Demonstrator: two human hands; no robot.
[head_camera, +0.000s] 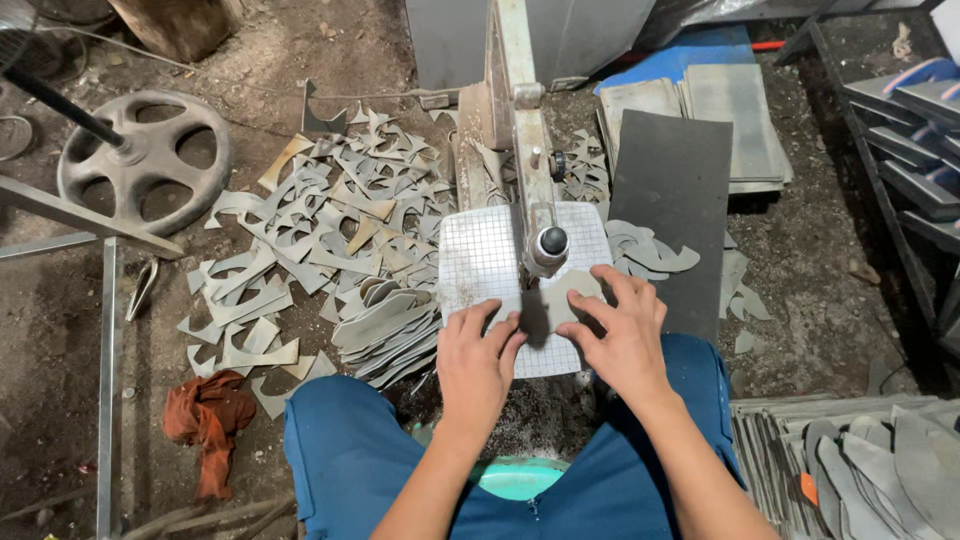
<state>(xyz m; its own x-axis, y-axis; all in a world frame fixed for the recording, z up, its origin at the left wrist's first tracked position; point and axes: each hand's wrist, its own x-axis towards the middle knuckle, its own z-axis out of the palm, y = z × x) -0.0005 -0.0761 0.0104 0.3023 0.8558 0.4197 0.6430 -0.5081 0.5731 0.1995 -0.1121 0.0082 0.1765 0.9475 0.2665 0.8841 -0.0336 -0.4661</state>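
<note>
1. Grey, stiff sheet stock is lying flat on the gridded white saw table (480, 255), where the left hand (478, 360) and right hand (622, 335) are pressing a curved cut piece (560, 300) with fingers spread, not clenched
2. Both hands are flanking the blade guide (547, 245), seemingly steadying the piece on either side
3. Offcuts (320, 220) are littering the dirt floor to the left; dark rectangular sheets (668, 190) are stacked to the right

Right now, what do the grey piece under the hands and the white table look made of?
Grey piece: seemingly rubber or foam sheet, matte; thin, flat, like the scraps on the floor. White table: probably hard plastic or coated metal; smooth, with a printed grid.
</note>
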